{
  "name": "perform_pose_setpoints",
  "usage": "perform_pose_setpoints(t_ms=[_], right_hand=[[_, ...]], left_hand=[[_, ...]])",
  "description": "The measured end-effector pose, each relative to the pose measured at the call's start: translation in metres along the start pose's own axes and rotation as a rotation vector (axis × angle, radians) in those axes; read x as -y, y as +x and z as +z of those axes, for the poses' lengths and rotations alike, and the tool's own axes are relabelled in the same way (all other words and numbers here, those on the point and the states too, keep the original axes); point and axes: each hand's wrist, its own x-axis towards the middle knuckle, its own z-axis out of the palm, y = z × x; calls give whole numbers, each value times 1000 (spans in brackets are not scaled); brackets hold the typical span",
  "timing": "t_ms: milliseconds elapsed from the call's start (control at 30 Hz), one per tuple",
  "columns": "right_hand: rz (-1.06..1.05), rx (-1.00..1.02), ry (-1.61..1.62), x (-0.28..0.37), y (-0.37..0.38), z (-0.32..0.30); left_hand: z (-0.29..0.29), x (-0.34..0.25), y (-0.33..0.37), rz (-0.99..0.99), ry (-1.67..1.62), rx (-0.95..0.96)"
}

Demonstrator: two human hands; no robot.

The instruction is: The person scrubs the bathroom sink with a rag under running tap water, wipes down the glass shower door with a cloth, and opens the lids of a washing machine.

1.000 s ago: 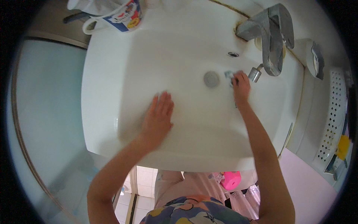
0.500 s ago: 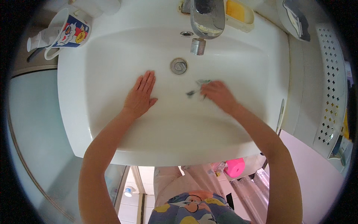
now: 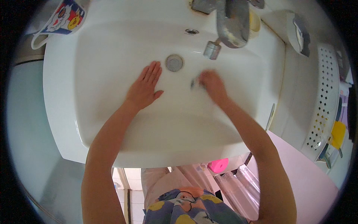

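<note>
My left hand (image 3: 144, 89) lies flat in the white sink basin (image 3: 115, 48), left of the round metal drain (image 3: 174, 62), with its fingers stretched out and holding nothing. My right hand (image 3: 212, 85) is at the basin floor, right of the drain and below the faucet spout (image 3: 212, 50). Its fingers are closed on a small crumpled piece with whitish, dark and green patches (image 3: 193, 83). Motion blurs that hand and the piece, so the kind of thing is unclear. The chrome faucet (image 3: 233, 26) overhangs the back right of the basin.
A printed mug (image 3: 66, 18) stands at the back left. Behind the faucet shows part of a yellowish soap dish (image 3: 254, 24). Along the right wall runs a white perforated rack (image 3: 323, 97) with a yellow item (image 3: 338, 134) beside it. Something pink (image 3: 218, 165) shows below the basin.
My right hand has moved a little up and left over the basin with the crumpled piece. My left hand stays flat in the basin. The whole view has shifted and tilted slightly.
</note>
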Motion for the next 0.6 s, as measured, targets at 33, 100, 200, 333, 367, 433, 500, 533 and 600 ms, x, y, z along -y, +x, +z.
perform_pose_setpoints(t_ms=[33, 100, 200, 333, 367, 433, 500, 533, 600], right_hand=[[190, -206, 300, -8, 34, -10], [12, -361, 63, -12, 46, -7], [-109, -118, -62, 16, -26, 27], [-136, 52, 42, 14, -26, 6], [8, -99, -32, -2, 10, 2], [137, -237, -94, -7, 31, 0], [28, -194, -198, 17, 26, -3], [-29, -67, -285, 18, 1, 5], [-189, -25, -118, 26, -47, 6]], left_hand=[[-1, -6, 6, -2, -6, -8], [1, -8, 12, 29, -52, -35], [11, 8, -11, 1, -125, -81], [6, 3, -4, 2, -29, 3], [1, -3, 4, 18, -29, -10], [0, -10, 8, 19, -30, -7], [3, -1, -2, -9, 53, 0], [4, 2, -7, -16, 55, 7], [6, 5, -11, -21, 70, 23]])
